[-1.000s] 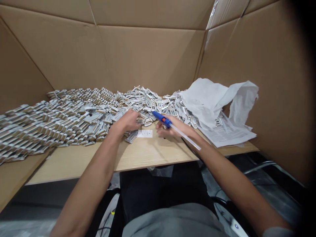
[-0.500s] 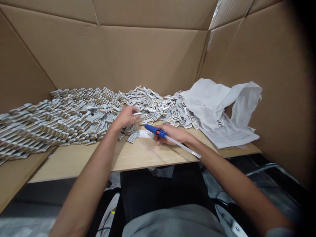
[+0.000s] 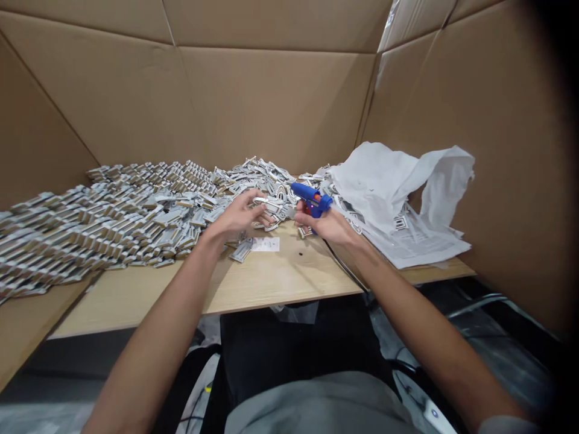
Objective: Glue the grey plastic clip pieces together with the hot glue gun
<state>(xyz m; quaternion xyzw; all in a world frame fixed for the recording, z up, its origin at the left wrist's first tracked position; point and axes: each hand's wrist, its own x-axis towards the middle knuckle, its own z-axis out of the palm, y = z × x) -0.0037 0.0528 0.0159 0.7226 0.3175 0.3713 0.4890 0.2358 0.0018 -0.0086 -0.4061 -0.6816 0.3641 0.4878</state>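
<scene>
My left hand (image 3: 244,212) pinches a small white-and-grey cutout piece (image 3: 268,205) between thumb and fingers, above the front of the loose heap. To its right, my right hand (image 3: 326,223) is wrapped round a blue glue gun (image 3: 311,198) with an orange part. The gun's nose points up and left, and a dark cord runs from it toward the table edge. Below the left hand, a grey cutout piece (image 3: 242,250) lies beside a small white paper slip (image 3: 266,244). Loose cutout pieces (image 3: 260,172) are heaped behind both hands.
Stacked rows of similar pieces (image 3: 90,229) cover the left side of the wooden tabletop (image 3: 253,283). Crumpled white paper (image 3: 375,175) rests on printed sheets (image 3: 407,250) at the right. Cardboard walls (image 3: 271,108) close off the back and sides.
My right hand has turned the glue gun, so its clear glue stick no longer shows and its nose has lifted. My left hand has shifted slightly right with its piece.
</scene>
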